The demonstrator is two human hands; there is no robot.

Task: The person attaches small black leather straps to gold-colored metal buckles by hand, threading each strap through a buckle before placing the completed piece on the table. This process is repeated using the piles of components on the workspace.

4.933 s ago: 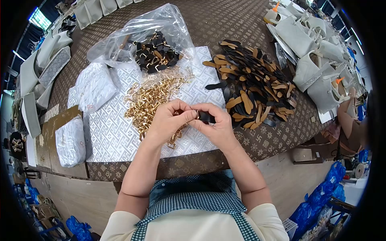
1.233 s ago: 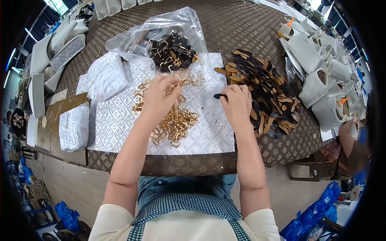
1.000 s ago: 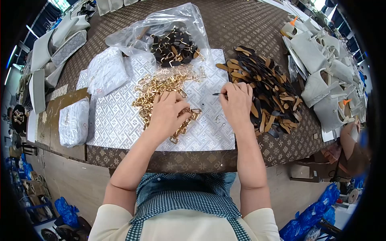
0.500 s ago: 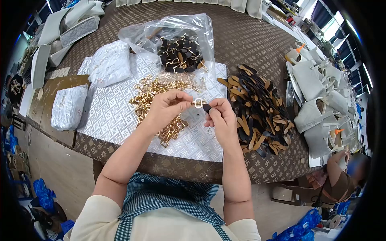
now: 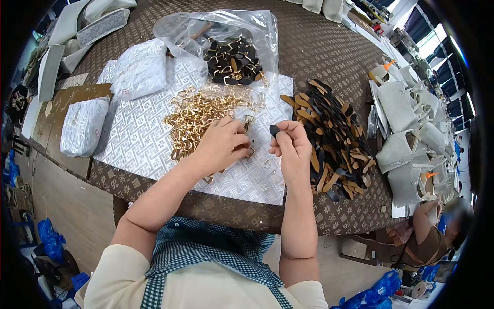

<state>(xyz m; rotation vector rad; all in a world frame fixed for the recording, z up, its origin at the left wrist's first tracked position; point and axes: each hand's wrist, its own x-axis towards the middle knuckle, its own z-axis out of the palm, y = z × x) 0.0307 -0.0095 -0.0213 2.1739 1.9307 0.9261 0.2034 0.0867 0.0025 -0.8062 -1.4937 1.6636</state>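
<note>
Palm down, my left hand [image 5: 224, 144] lies over the right edge of a heap of gold buckles [image 5: 198, 113], its fingers bent and apart. One gold buckle [image 5: 250, 152] shows right at its fingertips, and another gold buckle [image 5: 248, 122] is just beyond the fingers. Between thumb and fingers, my right hand [image 5: 290, 144] pinches a black leather tab [image 5: 274, 130], whose lower part is hidden by the hand. To the right of that hand is a large pile of black and tan leather tabs [image 5: 329, 139].
A clear plastic bag [image 5: 242, 23] holds black tabs fitted with gold buckles [image 5: 234, 62]. Two white wrapped bundles, one [image 5: 140, 69] behind the other [image 5: 85, 126], sit at left. Pale bags [image 5: 404, 141] are stacked at right, with another person [image 5: 429, 232] beyond.
The gold buckle has left the pinch between my hands. My left hand has turned palm down over the buckle heap; the right keeps its tab and has shifted slightly right.
</note>
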